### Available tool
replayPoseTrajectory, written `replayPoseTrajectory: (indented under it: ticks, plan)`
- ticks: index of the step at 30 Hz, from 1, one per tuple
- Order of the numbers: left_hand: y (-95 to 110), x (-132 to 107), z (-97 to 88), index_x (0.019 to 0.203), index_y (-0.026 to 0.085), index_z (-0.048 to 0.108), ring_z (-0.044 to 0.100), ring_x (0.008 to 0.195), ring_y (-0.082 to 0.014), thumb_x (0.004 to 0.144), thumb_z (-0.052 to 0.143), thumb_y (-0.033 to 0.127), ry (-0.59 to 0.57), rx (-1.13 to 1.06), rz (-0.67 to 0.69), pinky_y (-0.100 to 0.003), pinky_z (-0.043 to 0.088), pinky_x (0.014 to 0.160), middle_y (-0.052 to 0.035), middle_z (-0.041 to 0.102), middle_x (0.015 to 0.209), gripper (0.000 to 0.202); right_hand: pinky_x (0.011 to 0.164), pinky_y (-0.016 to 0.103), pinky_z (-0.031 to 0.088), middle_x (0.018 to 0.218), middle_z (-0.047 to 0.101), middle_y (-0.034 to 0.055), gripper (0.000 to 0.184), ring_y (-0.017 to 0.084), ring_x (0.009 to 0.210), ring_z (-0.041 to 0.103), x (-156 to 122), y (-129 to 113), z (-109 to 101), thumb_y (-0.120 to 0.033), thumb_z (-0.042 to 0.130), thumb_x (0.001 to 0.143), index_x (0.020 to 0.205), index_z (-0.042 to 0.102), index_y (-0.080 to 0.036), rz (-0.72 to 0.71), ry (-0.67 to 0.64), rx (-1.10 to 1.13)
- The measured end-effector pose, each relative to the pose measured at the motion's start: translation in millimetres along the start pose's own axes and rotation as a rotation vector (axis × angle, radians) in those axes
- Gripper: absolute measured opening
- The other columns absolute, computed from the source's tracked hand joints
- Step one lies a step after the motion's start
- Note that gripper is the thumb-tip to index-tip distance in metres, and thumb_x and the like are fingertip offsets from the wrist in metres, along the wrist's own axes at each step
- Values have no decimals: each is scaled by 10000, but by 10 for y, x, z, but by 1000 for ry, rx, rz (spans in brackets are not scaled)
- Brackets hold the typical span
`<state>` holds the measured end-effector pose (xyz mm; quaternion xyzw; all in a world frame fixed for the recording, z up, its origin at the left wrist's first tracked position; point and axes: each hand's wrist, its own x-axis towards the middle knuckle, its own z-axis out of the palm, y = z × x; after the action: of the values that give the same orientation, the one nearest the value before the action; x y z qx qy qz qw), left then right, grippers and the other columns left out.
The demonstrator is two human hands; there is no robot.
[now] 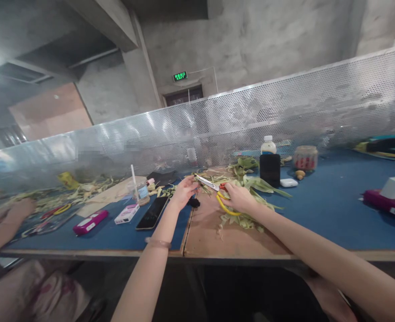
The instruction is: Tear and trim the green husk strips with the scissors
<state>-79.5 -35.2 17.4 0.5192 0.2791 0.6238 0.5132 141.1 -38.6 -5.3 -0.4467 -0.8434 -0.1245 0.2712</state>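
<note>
**Inspector:** Forearms reach in from the near edge, with a bangle (159, 243) on the left wrist. Largest item is the blue tabletop (331, 201), matt, with a brown board (217, 237) laid on it.

**Clerk:** On the board?

**Inspector:** Green leaves (251, 183), long and pointed, heaped under and behind the right hand (239, 197). I judge them thin, limp and light, likely to tear, and best pinched near the base.

**Clerk:** The tool?

**Inspector:** Scissors (214, 185), over the board between both hands, with steel blades and yellow plastic loops. Rigid and sharp; take them by the loops only. The right grip is closed through those loops.

**Clerk:** Left hand (184, 192)?

**Inspector:** Fingers curled at the blade tip. Whether that grip pinches anything, I cannot tell.
</note>
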Motion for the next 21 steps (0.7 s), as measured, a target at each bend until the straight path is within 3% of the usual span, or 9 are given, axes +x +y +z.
replayPoseTrajectory:
  ticks: [21]
  plan:
    - [10,1,15,853,175,561,595,768,-150,538,718,92,25,23,-13,-288,460,667,-17,604,884,362,567,252,351,974,572,104,417,196,791,576,-3,-11,71,-517,335,826,993,450,-152,1,-29,-24]
